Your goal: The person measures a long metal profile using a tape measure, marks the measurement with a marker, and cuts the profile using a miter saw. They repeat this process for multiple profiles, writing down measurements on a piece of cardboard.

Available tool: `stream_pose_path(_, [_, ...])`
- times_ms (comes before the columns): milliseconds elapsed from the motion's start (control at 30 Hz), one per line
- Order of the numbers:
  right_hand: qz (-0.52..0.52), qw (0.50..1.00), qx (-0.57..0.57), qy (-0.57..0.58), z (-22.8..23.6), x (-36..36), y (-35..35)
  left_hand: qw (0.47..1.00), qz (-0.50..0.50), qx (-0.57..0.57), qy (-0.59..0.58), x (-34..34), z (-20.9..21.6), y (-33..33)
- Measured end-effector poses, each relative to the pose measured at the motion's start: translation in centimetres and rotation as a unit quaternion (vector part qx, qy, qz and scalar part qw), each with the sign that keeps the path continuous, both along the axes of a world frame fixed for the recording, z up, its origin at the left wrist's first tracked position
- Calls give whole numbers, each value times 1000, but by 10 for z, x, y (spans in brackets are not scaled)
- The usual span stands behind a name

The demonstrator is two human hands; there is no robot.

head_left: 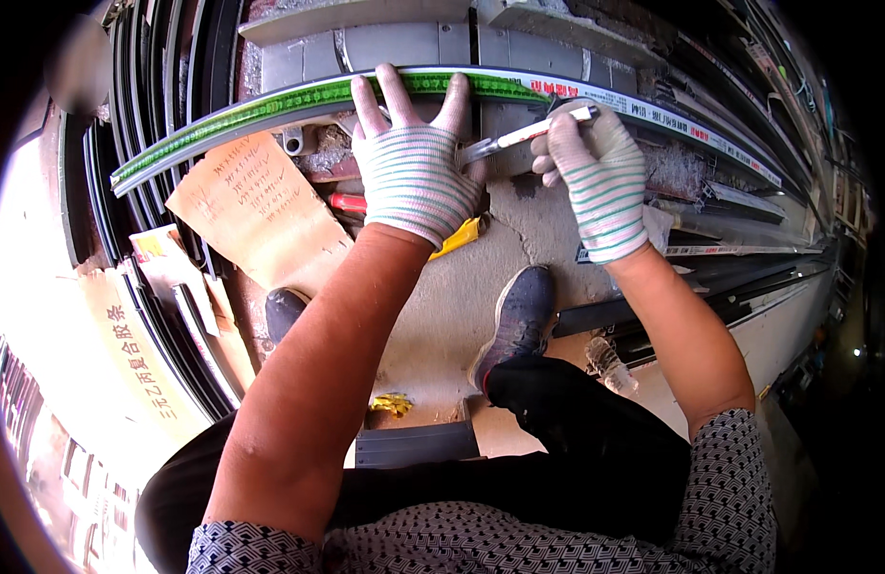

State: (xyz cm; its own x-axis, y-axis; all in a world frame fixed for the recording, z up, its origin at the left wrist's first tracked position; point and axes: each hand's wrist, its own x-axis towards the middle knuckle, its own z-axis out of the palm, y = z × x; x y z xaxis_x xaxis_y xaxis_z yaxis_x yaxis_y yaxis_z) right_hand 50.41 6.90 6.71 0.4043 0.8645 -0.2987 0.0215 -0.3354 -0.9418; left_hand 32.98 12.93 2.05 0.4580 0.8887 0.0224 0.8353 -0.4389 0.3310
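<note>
My left hand [404, 177], in a white knit glove with green stripes, lies with spread fingers across a green measuring tape [299, 99]. The tape is stretched along a long, narrow metal profile [710, 143], whose right part carries white printed film. In a matching glove, my right hand [596, 158] is closed around a white marker pen [533, 132] just below the profile. The pen's left end points toward my left thumb. A small dark piece beside my right fingertips, at the tape's right end, cannot be made out clearly.
A handwritten cardboard sheet [261, 206] lies left of my left forearm. A red tool handle [349, 203] and a yellow-handled tool [459, 237] are below my left hand. Dark strips [165, 86] stand at the left; more profiles [739, 230] are stacked at the right. My shoe [519, 316] is on the floor.
</note>
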Motion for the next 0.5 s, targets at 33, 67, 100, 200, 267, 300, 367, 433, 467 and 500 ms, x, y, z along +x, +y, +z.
stream_pose_path(33, [7, 1000, 0, 2, 0, -3, 2, 1000, 2, 1, 3, 0, 0, 0])
stream_pose_path(67, [15, 1000, -1, 4, 0, -6, 3, 1000, -3, -7, 16, -1, 1, 1])
stream_pose_path(100, [22, 1000, -1, 6, 0, -7, 4, 1000, -1, -1, 9, -1, 0, 1])
stream_pose_path(200, [42, 999, 7, 34, -4, -7, 7, 1000, 4, 5, -7, -2, -4, 0])
stream_pose_path(267, [63, 997, 10, 42, -6, -8, 10, 1000, 3, 3, -7, -2, -5, 0])
stream_pose_path(300, [78, 996, 9, 39, -6, -9, 12, 1000, 2, 2, -7, -2, -5, -1])
stream_pose_path(367, [116, 992, -6, 38, -7, -13, 16, 1000, 1, 3, -11, -3, -5, -1])
stream_pose_path(433, [162, 985, -32, 43, -10, -16, 20, 1000, 0, 5, -15, -2, -6, -1])
stream_pose_path(467, [158, 987, -26, 7, -12, -16, 21, 1000, 2, 7, -16, -2, -7, 0])
stream_pose_path(500, [154, 988, -21, -29, -13, -14, 22, 1000, 3, 9, -18, -3, -8, 0])
